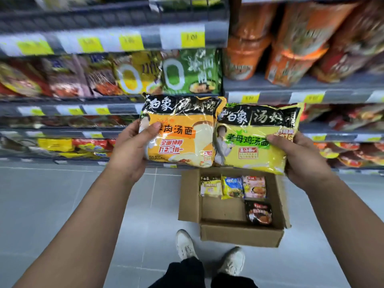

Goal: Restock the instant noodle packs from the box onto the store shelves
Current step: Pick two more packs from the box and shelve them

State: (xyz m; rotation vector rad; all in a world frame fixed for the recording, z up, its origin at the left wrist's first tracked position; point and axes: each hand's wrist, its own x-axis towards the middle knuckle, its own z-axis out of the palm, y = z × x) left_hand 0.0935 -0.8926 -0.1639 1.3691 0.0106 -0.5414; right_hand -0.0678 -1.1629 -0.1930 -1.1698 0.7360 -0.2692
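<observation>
My left hand (129, 151) grips an orange noodle multipack (182, 132) by its left edge. My right hand (301, 159) grips a yellow noodle multipack (255, 140) by its right edge. Both packs are held side by side, upright, in front of the store shelves (116, 38). Below them on the floor stands the open cardboard box (239, 234). Inside it lie several small noodle packs: two yellow ones (231, 187), a pink one (254, 187) and a black one (258, 213).
Shelves on the left hold rows of noodle packs, among them green packs (191, 71) and yellow packs (137, 73). Orange cup noodles (291, 46) fill the upper right shelf. Grey tiled floor (52, 194) lies below. My two shoes (185, 244) stand just before the box.
</observation>
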